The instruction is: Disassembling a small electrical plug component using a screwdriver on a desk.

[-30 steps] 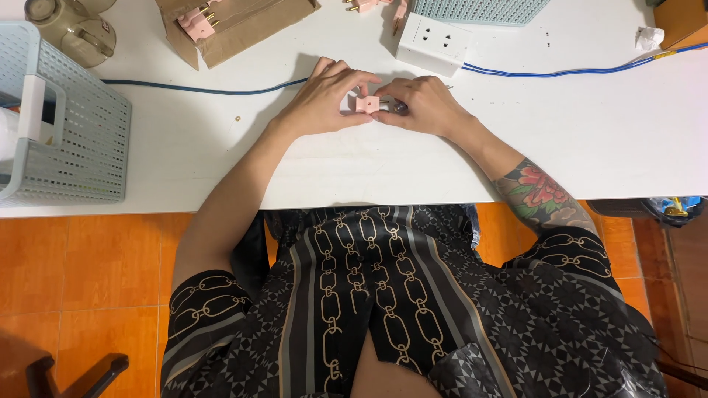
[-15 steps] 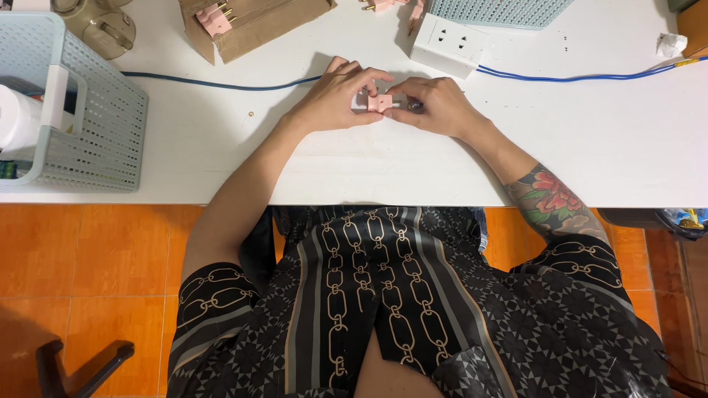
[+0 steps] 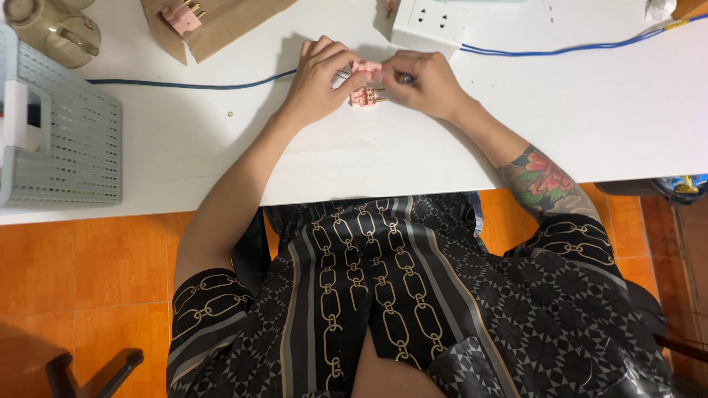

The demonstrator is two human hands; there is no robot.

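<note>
Plug: a small pink plug with brass pins is held over the desk, between both hands, just in front of the socket block.
Left hand: the left hand is curled over the plug's left side, fingers pinched narrow on it.
Right hand: the right hand is closed on the plug's right end; a dark tip is seen at the fingers, too small to be made out.
Packages: a brown paper bag is laid at the top edge, a second pink plug resting on it.
Socket block: a white socket block is set beyond the hands, a blue cable running right from it.
Basket: a pale grey perforated basket is seen at the left, cut off by the frame.
Jug: an olive jug is cut off at top left.
Surface: white desk, with a dark blue cable running left across it.
Room: orange tiled floor below.
</note>
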